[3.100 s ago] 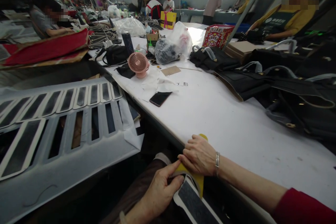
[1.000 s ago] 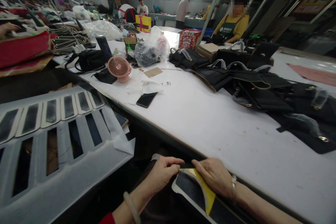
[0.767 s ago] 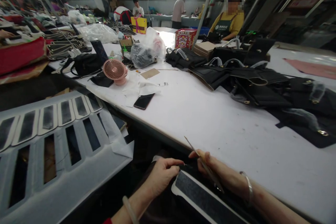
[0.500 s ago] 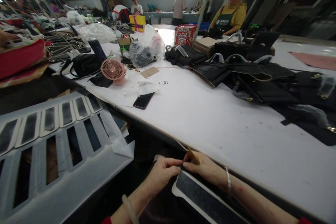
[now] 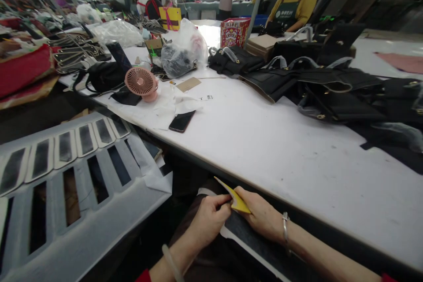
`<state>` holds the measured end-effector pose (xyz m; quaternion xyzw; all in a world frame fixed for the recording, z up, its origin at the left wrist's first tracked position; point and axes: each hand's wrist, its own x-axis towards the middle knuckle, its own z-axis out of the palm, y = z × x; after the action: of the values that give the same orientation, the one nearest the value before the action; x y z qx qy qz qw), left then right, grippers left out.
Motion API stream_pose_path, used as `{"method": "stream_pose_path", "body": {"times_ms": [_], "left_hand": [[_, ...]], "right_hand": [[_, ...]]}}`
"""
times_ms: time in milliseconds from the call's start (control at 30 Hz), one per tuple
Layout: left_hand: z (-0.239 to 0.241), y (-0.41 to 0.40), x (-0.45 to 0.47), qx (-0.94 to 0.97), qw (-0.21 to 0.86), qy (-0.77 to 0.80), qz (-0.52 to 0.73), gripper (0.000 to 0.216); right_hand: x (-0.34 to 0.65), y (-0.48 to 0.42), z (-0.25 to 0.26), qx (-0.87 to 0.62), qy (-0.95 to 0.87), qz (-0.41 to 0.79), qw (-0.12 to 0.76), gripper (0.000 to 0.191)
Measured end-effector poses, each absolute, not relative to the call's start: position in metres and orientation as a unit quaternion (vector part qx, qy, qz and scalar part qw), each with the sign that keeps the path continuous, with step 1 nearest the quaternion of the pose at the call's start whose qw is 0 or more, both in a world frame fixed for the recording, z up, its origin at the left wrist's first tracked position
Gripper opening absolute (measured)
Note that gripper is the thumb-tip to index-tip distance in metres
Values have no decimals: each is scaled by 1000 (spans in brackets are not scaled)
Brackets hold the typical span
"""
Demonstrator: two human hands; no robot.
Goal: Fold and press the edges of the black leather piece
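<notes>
A long dark panel with a pale border [image 5: 254, 240] lies over my lap, angled toward the lower right. My left hand [image 5: 211, 216] is closed in a pinch at the panel's near-left end. Close beside it, my right hand [image 5: 264, 213] grips a thin yellow pointed piece [image 5: 240, 203], its tip sticking up to the left; its exact kind is unclear. The fingers of both hands meet at that end of the panel, and what lies between them is partly hidden.
Similar dark pale-edged pieces [image 5: 65, 146] lie in a row on a grey slotted board [image 5: 109, 216] to the left. The white table [image 5: 244, 141] carries a phone [image 5: 182, 121], a pink fan [image 5: 141, 83] and black bags [image 5: 343, 97]. Several people work farther back.
The yellow piece has turned and shows more of its length above my right hand. My left hand has shifted slightly right. The whole view has tilted down a little.
</notes>
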<state>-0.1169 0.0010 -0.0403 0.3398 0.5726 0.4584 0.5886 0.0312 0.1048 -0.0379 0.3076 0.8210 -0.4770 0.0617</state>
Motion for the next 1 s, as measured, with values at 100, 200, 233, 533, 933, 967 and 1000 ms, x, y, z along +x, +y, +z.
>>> {"method": "stream_pose_path", "body": {"times_ms": [100,200,233,533,933,967,1000], "left_hand": [[-51,0,-122,326,623,539,463,33],[-60,-4,-123,304,631,529,479,37],[-63,-6,-122,299,631,527,484,39],[-65,-4,-112,326,597,528,508,38],[-58,14,-118,363,605,546,451,28],[-58,14,-117,368,602,549,448,28],[-58,15,-117,373,600,551,445,27]], "right_hand": [[33,103,-38,316,835,-447,54,13],[35,101,-39,324,839,-435,49,23],[36,101,-40,325,839,-433,48,26],[35,96,-28,370,856,-359,35,21],[101,97,19,448,734,-504,-82,59],[104,95,20,455,708,-530,-106,57],[107,92,22,463,677,-558,-129,55]]}}
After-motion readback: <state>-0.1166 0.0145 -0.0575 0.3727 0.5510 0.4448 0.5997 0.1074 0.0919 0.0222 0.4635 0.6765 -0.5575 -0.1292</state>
